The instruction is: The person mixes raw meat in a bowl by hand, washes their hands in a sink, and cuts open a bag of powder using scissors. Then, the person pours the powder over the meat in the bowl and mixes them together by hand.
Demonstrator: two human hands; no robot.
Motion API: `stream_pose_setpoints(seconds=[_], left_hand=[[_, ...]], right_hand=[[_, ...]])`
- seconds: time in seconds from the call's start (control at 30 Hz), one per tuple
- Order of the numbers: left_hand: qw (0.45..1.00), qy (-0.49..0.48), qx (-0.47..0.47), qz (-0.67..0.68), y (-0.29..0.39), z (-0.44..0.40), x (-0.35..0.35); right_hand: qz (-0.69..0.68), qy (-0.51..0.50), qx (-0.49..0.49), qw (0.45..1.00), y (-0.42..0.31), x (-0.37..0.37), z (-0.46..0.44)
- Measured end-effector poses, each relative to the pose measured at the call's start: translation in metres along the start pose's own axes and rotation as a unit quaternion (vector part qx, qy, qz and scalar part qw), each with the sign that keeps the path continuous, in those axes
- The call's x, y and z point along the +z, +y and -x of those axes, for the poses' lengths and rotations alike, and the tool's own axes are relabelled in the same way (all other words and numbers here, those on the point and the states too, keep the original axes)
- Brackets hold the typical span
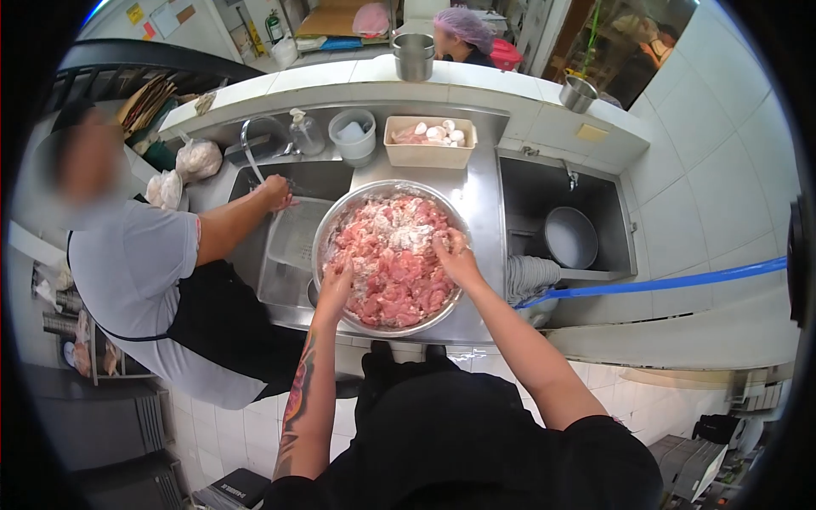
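Note:
A wide metal bowl stands on the steel counter in front of me, full of raw meat pieces. White powder lies over the upper middle of the meat. At the bowl's left side, my left hand has its fingers curved into the meat, the tips partly hidden. My right hand is closed round some meat by the right rim, its fingers bent and smeared with white.
A co-worker on the left reaches a hand into the left sink by a running tap. Behind the bowl stand a rectangular tub and a plastic bucket. The right sink holds a round pot; a blue hose crosses nearby.

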State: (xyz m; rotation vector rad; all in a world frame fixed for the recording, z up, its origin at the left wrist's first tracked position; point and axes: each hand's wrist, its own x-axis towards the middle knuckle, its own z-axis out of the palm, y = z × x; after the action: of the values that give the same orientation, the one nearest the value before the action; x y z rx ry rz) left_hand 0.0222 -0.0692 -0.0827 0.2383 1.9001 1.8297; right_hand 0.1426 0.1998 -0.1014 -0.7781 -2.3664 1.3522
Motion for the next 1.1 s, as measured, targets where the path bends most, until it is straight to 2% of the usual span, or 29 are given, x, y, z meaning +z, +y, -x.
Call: stream_pose_setpoints(seconds=[0.03,0.07,0.1,0.13,0.2,0.23,0.27,0.33,0.4,0.43,0.5,0.57,0.6,0.63,0.67,0.7,0.77,0.8,0.87,0.9,0.93,1.0,1.07,1.1], left_hand=[[0.996,-0.029,-0.070,0.055,-0.005,-0.003,-0.008],[0.995,-0.027,-0.073,0.056,-0.011,-0.007,-0.011],[0.994,-0.035,-0.085,0.053,-0.017,-0.012,-0.009],[0.993,-0.046,-0.097,0.049,-0.013,-0.015,-0.003],[0.993,-0.038,-0.103,0.040,-0.014,-0.025,0.000],[0.987,-0.064,-0.144,0.043,-0.022,-0.035,-0.003],[0.978,-0.089,-0.184,0.048,-0.028,-0.043,-0.005],[0.971,-0.111,-0.196,0.079,-0.026,-0.045,0.003],[0.935,-0.175,-0.279,0.132,-0.023,-0.045,0.009],[0.929,-0.186,-0.278,0.162,-0.017,-0.043,0.014],[0.919,-0.207,-0.293,0.166,-0.051,-0.065,0.018],[0.910,-0.230,-0.301,0.168,-0.073,-0.077,0.020],[0.909,-0.229,-0.303,0.170,-0.060,-0.072,0.022],[0.942,-0.186,-0.254,0.120,-0.031,-0.062,0.026],[0.966,-0.140,-0.205,0.067,-0.009,-0.054,0.027],[0.966,-0.138,-0.209,0.067,0.000,-0.053,0.026],[0.933,-0.231,-0.229,0.157,0.017,-0.056,0.022],[0.933,-0.230,-0.231,0.154,0.027,-0.055,0.024],[0.968,-0.177,-0.127,0.122,0.039,-0.050,0.030],[0.970,-0.161,-0.133,0.122,0.032,-0.051,0.029],[0.972,-0.145,-0.139,0.122,0.025,-0.053,0.028],[0.987,-0.136,-0.089,0.008,0.069,-0.033,0.029],[0.989,-0.131,-0.071,-0.026,0.056,-0.029,0.020],[0.976,-0.193,-0.012,-0.103,0.050,-0.026,0.013]], right_hand=[[-0.038,0.038,0.050,0.997,0.002,0.009,-0.003],[-0.074,0.077,0.100,0.989,0.004,0.018,-0.007],[-0.133,0.030,0.159,0.978,0.010,0.021,-0.013],[-0.131,0.031,0.163,0.977,0.013,0.023,-0.018],[-0.279,-0.014,0.254,0.926,0.021,0.029,-0.022],[-0.304,0.014,0.295,0.906,0.023,0.040,-0.024],[-0.299,0.015,0.298,0.906,0.025,0.047,-0.026],[-0.341,0.047,0.356,0.869,0.017,0.055,-0.028],[-0.466,-0.046,0.341,0.815,0.012,0.056,-0.027],[-0.497,-0.080,0.360,0.786,0.008,0.058,-0.027],[-0.519,-0.125,0.392,0.749,0.009,0.062,-0.024],[-0.515,-0.151,0.412,0.737,0.010,0.063,-0.022],[-0.504,-0.158,0.415,0.741,0.006,0.061,-0.021],[-0.493,-0.162,0.412,0.749,-0.001,0.059,-0.021],[-0.477,-0.160,0.405,0.763,-0.013,0.054,-0.021],[-0.468,-0.151,0.381,0.783,-0.037,0.048,-0.017],[-0.438,-0.118,0.300,0.839,-0.076,0.039,-0.013],[-0.440,-0.118,0.302,0.837,-0.075,0.043,-0.018],[-0.187,-0.071,0.212,0.957,-0.072,0.052,-0.024],[-0.147,-0.083,0.198,0.966,-0.133,0.027,-0.014],[-0.148,-0.084,0.198,0.965,-0.131,0.028,-0.012],[-0.126,-0.168,0.114,0.971,-0.124,0.033,-0.004],[-0.144,-0.173,0.117,0.967,-0.106,0.041,0.012],[0.114,-0.110,-0.120,0.980,-0.093,0.036,0.020]])
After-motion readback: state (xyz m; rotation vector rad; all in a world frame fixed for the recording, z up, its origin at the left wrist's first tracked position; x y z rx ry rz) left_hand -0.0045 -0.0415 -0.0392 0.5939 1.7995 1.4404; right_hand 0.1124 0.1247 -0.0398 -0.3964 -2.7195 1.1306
